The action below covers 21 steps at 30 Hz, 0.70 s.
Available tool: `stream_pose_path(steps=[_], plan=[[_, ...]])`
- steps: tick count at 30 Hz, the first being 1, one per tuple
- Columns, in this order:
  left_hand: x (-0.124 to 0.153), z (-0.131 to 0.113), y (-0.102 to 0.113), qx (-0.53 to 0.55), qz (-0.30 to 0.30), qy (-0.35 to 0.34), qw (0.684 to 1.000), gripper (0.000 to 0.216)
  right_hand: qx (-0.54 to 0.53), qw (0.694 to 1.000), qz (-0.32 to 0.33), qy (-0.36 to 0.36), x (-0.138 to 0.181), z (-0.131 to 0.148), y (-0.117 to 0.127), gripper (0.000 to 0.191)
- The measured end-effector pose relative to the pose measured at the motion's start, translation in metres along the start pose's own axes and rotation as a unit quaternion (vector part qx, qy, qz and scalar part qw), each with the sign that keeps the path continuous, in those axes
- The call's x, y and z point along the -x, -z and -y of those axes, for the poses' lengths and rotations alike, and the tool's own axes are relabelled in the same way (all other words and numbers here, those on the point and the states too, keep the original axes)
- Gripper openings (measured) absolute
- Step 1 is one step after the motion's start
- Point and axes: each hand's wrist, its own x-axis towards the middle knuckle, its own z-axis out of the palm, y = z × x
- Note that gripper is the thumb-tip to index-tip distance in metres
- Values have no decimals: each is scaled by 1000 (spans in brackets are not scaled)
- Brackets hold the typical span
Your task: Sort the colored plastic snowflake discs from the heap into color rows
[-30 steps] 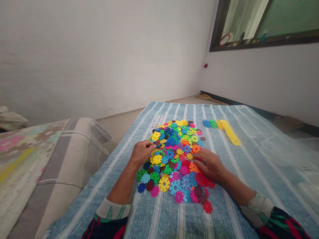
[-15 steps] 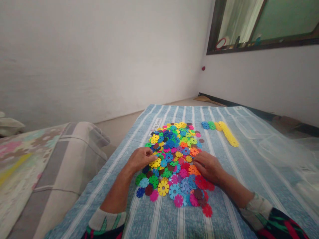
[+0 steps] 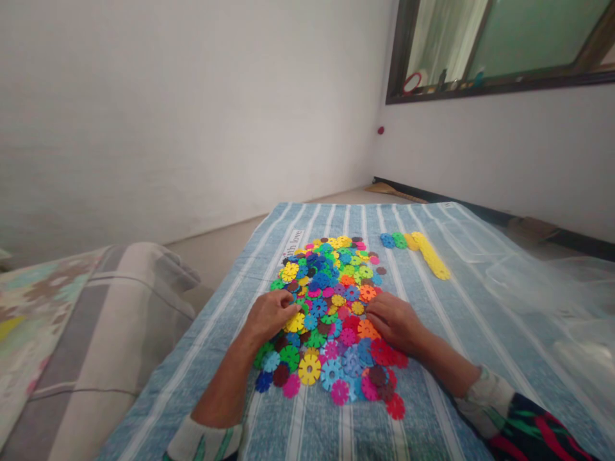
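A heap of flower-shaped plastic discs (image 3: 331,308) in many colours lies on a blue-and-white striped cloth. At the heap's left edge is my left hand (image 3: 273,315), fingers curled and thumb stretched toward the discs, right above a yellow disc (image 3: 294,322). My right hand (image 3: 396,321) rests against the right edge, its fingers bent together beside orange discs (image 3: 368,329) and red discs (image 3: 383,351). Whatever either hand's fingertips may pinch is hidden or too small to make out. Beyond the heap, a joined chain of discs (image 3: 432,257) runs from blue and green into a long yellow part.
Clear plastic containers or bags (image 3: 519,282) lie along the right side of the striped cloth (image 3: 221,333). A cushioned surface with a grey-and-white cover (image 3: 129,307) stands at the left. White walls and a window (image 3: 519,45) close off the back.
The whole view has shifted slightly, so the heap and chain sit a little further left. Both hands stay at the heap's edges, with hardly any movement of their own.
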Motion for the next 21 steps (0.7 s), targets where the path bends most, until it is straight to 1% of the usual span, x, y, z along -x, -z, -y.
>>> stream_pose_path(steps=[4, 10, 14, 21], plan=[[-2, 2, -2, 3, -19, -4, 1000, 26, 2, 1000, -2, -6, -1, 1, 0, 21], [-3, 9, -7, 41, -16, -1, 999, 30, 6, 1000, -3, -18, -2, 3, 0, 21], [-2, 9, -7, 60, -24, 2, 998, 30, 10, 1000, -2, -14, -2, 3, 0, 22], [-3, 9, -6, 41, -16, -11, 999, 30, 16, 1000, -2, -23, -4, 6, 1, 21]])
